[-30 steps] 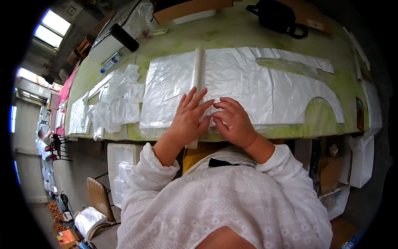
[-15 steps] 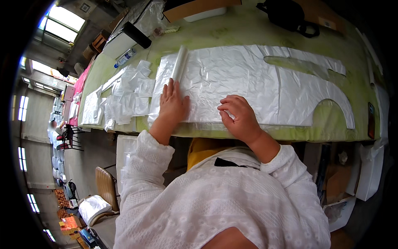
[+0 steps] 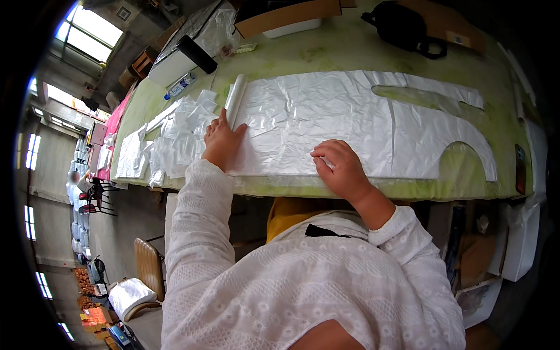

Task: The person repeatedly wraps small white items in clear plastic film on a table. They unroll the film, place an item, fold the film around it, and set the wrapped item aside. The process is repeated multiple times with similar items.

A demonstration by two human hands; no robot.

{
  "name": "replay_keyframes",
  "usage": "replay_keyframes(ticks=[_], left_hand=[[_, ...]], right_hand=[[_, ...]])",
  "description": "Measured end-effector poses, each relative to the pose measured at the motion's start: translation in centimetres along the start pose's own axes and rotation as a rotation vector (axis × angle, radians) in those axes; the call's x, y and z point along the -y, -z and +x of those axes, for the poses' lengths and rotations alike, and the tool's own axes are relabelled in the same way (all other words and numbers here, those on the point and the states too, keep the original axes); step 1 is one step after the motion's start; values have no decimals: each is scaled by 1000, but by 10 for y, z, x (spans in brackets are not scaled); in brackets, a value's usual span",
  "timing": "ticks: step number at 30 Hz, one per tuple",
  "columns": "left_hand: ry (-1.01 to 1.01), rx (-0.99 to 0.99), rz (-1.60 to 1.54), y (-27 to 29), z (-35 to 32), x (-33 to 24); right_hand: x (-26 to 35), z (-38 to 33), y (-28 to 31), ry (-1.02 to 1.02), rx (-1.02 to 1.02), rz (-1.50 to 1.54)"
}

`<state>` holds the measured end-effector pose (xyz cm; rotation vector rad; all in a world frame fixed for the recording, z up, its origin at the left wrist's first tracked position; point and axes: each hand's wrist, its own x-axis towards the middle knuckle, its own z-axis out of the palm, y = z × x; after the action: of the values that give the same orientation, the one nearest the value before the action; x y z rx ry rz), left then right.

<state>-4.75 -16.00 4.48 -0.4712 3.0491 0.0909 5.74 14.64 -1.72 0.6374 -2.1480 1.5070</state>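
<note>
One green counter (image 3: 350, 52). One large white plastic sheet (image 3: 326, 116) lies flat across it, with curved cut-outs at its right end and its left edge rolled into one tube (image 3: 235, 98). One pile of loose white plastic pieces (image 3: 175, 134) sits left of the sheet, touching it. One black bag (image 3: 402, 26) at the far edge, one bottle (image 3: 179, 86) far left. Left hand (image 3: 223, 140): flat on the sheet's left end, fingers open, fingertips at the tube, holding nothing. Right hand (image 3: 341, 166): on the sheet's near edge, fingers curled, pinching or just pressing – cannot tell.
</note>
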Motion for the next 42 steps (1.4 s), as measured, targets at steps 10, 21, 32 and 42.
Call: replay_keyframes(ticks=[10, 21, 32, 42], left_hand=[[-88, 185, -1264, -5, -7, -33], [-108, 466, -1938, -43, -91, -136], [16, 360, -1839, -40, -34, -165], [183, 483, -2119, -63, 13, -166]], right_hand=[[2, -2, 1, -71, -8, 57], [67, -51, 22, -959, 285, 929], [91, -82, 81, -1070, 382, 543], [112, -199, 214, -1240, 212, 494]])
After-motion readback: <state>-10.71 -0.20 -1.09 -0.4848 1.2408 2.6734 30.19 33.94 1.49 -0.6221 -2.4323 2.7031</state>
